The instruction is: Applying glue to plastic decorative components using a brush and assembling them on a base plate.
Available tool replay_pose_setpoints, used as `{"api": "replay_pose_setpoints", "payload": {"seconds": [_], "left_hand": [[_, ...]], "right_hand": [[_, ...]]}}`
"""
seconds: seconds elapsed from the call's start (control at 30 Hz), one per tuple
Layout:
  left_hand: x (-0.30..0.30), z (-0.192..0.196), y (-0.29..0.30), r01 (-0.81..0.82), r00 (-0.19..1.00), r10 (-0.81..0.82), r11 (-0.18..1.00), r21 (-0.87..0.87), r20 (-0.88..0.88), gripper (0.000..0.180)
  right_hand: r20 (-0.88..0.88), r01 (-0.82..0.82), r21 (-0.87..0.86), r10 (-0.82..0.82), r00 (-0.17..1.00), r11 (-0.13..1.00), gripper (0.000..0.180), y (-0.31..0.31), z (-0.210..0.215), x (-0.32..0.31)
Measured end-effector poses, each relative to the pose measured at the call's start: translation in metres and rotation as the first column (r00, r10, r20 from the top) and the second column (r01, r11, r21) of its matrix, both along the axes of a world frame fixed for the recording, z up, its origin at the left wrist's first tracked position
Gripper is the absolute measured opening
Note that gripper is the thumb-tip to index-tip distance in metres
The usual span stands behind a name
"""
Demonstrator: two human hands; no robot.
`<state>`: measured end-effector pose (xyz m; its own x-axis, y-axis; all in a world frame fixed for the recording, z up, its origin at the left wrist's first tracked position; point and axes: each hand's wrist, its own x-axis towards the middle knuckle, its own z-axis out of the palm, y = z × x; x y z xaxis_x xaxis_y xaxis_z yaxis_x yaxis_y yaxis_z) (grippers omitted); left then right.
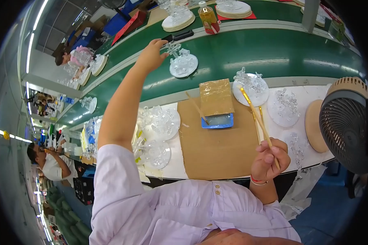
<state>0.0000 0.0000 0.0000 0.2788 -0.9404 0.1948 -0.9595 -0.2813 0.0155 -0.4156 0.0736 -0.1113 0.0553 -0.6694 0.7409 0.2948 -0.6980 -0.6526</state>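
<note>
My left arm stretches far out over the green conveyor belt [249,55]. At its end my left hand [150,56] has its fingers apart, beside a white disc [184,66] that bears clear figurines. Whether the fingertips touch the figurines I cannot tell. Over the right of the worktable, my right hand [270,160] grips a slim paintbrush [257,116] by its handle, with the bristles pointing away from me. A blue tray [218,125] with pale liquid stands on a cardboard sheet [216,153], partly covered by a taped cardboard piece [215,96]. A thin stick [197,107] leans into the tray.
A disc with clear figurines [251,90] lies beyond the brush, and several more [159,122] crowd the left. A black fan [345,122] stands at the right edge. On the shelf are a bottle [209,18] and a black object [183,35]. Another person [53,163] sits far left.
</note>
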Motion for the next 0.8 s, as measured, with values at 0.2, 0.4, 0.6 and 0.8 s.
{"api": "replay_pose_setpoints", "payload": {"seconds": [0.2,0.4,0.6,0.8], "left_hand": [[-0.041,0.034,0.137,0.102,0.982,-0.125,0.983,-0.155,-0.143,0.015],[-0.065,0.019,0.268,-0.096,0.927,-0.023,0.95,-0.297,-0.373,0.015],[-0.083,0.001,0.302,-0.081,0.978,0.013,0.944,-0.32,-0.208,0.019],[-0.094,-0.027,0.266,0.01,0.974,-0.09,0.935,-0.355,-0.209,0.026]], "right_hand": [[-0.113,0.176,-0.059,-0.181,0.977,0.983,0.025,0.003,-0.019,0.005],[-0.073,0.093,-0.122,-0.102,0.992,0.988,0.02,0.006,-0.015,0.004],[-0.165,0.058,-0.217,-0.095,0.982,0.975,0.018,0.018,0.004,0.003],[-0.378,0.145,-0.167,-0.199,0.904,0.975,0.02,0.043,-0.009,-0.028]]}}
